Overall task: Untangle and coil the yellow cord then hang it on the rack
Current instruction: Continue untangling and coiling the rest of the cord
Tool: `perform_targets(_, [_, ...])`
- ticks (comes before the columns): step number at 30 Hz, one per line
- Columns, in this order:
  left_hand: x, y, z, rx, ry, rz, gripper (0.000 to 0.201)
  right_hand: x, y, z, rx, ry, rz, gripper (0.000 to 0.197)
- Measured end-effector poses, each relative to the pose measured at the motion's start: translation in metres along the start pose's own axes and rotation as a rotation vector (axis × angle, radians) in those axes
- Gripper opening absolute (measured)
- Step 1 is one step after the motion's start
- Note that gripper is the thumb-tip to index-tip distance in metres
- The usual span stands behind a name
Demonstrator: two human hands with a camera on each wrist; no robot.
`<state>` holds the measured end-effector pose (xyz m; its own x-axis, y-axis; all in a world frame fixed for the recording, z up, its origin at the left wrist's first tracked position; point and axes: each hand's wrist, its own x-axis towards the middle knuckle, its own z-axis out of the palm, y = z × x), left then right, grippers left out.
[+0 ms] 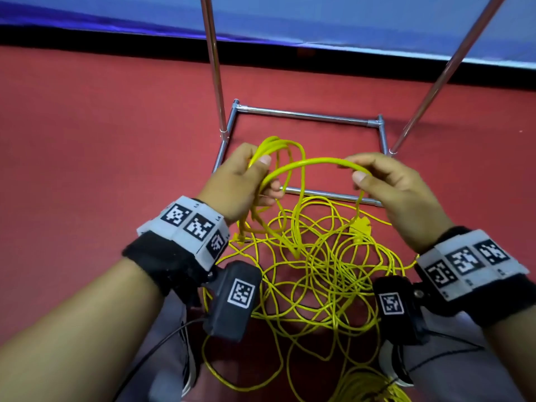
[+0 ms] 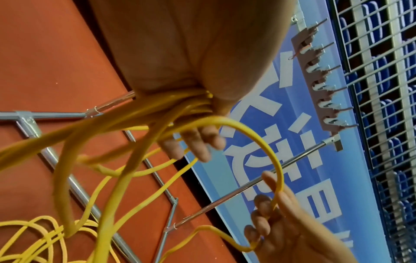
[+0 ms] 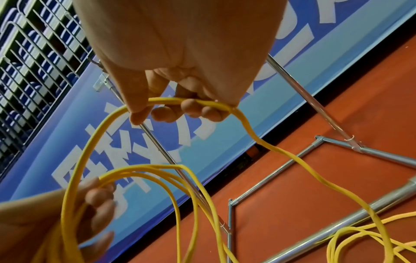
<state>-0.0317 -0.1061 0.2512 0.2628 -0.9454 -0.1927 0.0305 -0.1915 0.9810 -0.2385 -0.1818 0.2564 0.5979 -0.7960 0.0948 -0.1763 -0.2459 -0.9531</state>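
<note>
Yellow cord [image 1: 319,268] mostly lies as a loose tangled heap on the red floor [image 1: 101,134], spread between and below both forearms, some of it running over the near tube of the rack [image 1: 307,114] base. Rack is a chrome tube frame: rectangular base flat on the floor just beyond the hands, two slanted poles rising out of the top of the head view; left wrist view shows a brown hook bar [image 2: 324,83] with a row of pegs at the upper end of a pole. Left hand [image 1: 237,181] fingers curled round a bundle of several gathered loops, thumb pressing on top; loops hang down from it toward the heap. Right hand [image 1: 388,184] pinches a single strand between thumb and fingertips, remaining fingers curled round it; that strand arcs across from left hand to right, then drops to the pile. A yellow plug-like end [image 1: 362,224] hangs or lies below the right hand, cannot tell which. Blue banner [image 1: 348,21] with white lettering along the far edge of the floor, wire mesh fencing [image 2: 382,89] behind it. Black wrist straps with marker tags on both wrists. No containers in view.
</note>
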Motion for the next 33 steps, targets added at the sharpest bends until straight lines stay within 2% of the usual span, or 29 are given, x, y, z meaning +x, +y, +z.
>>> perform_targets(5, [0.000, -0.007, -0.003, 0.208, -0.010, -0.004, 0.012, 0.002, -0.002, -0.010, -0.061, 0.063, -0.055, 0.026])
perform_targets(9, [-0.001, -0.008, -0.006, 0.218, 0.054, -0.007, 0.012, 0.005, 0.001, -0.024, -0.118, 0.116, -0.072, 0.025])
perform_targets(13, [-0.002, -0.006, -0.006, 0.158, 0.110, -0.006, 0.022, 0.006, 0.005, -0.024, -0.477, 0.007, -0.082, 0.023])
perform_targets(15, [-0.002, -0.004, -0.004, 0.150, 0.120, 0.009, 0.022, 0.006, 0.004, -0.015, -0.533, -0.097, -0.073, 0.022])
perform_targets(18, [-0.002, -0.003, 0.000, 0.129, 0.106, 0.028, 0.019, 0.006, -0.001, 0.004, -0.477, -0.219, -0.085, 0.020])
perform_targets(22, [-0.003, -0.003, 0.010, 0.102, 0.045, 0.027, 0.019, 0.015, -0.007, 0.025, -0.405, -0.263, -0.053, 0.017])
perform_targets(25, [-0.005, -0.004, 0.016, 0.063, 0.012, 0.002, 0.018, 0.020, -0.007, 0.035, -0.229, -0.192, -0.012, 0.016])
perform_targets(26, [-0.006, -0.004, 0.018, 0.053, -0.006, -0.008, 0.017, 0.021, -0.005, 0.036, -0.161, -0.150, 0.014, 0.022])
perform_targets(30, [-0.007, -0.001, 0.019, 0.059, -0.042, -0.017, 0.016, 0.023, -0.001, 0.039, -0.101, -0.020, 0.047, 0.033])
perform_targets(33, [-0.007, 0.001, 0.018, 0.110, -0.034, 0.018, 0.018, 0.023, 0.001, 0.040, -0.047, -0.013, 0.078, 0.031])
